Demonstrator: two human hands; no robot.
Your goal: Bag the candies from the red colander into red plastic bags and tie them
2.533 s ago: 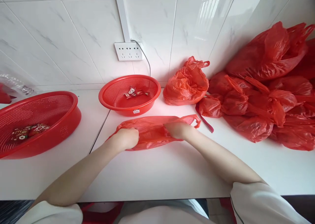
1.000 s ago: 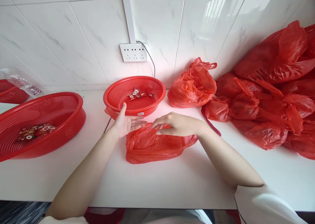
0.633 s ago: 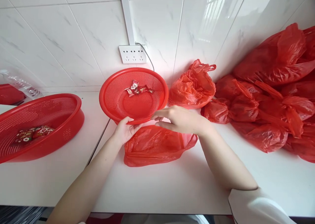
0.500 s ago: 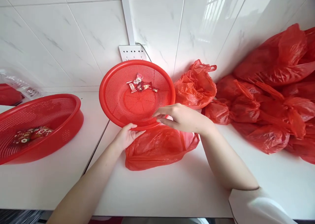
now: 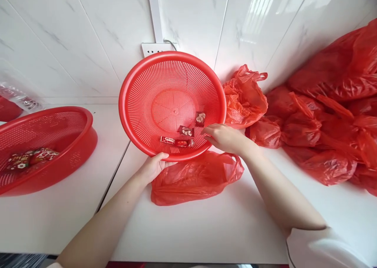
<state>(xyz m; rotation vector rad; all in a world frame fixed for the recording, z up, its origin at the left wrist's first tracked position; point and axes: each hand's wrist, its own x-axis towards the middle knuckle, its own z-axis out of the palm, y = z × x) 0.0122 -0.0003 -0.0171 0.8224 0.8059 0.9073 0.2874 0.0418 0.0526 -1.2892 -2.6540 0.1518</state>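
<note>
A round red mesh basket (image 5: 153,87) is tipped steeply toward me, its inside facing the camera. My left hand (image 5: 153,166) grips its lower rim, thumb over the edge. Several small wrapped candies (image 5: 184,134) have slid to the basket's low side. My right hand (image 5: 225,137) reaches into the basket at its lower right, fingers bent near the candies; whether it holds one I cannot make out. A flat red plastic bag (image 5: 194,177) lies on the white counter (image 5: 206,228) right under the basket.
A larger red mesh basket (image 5: 67,146) with wrapped candies sits at the left. Filled red plastic bags (image 5: 321,122) are piled at the right against the tiled wall, one (image 5: 244,99) beside the tipped basket. A wall socket (image 5: 150,48) peeks above the rim.
The basket went from flat on the counter to lifted and tipped toward me. The candies slid from its far side to its near side. My right hand left the bag and moved into the basket.
</note>
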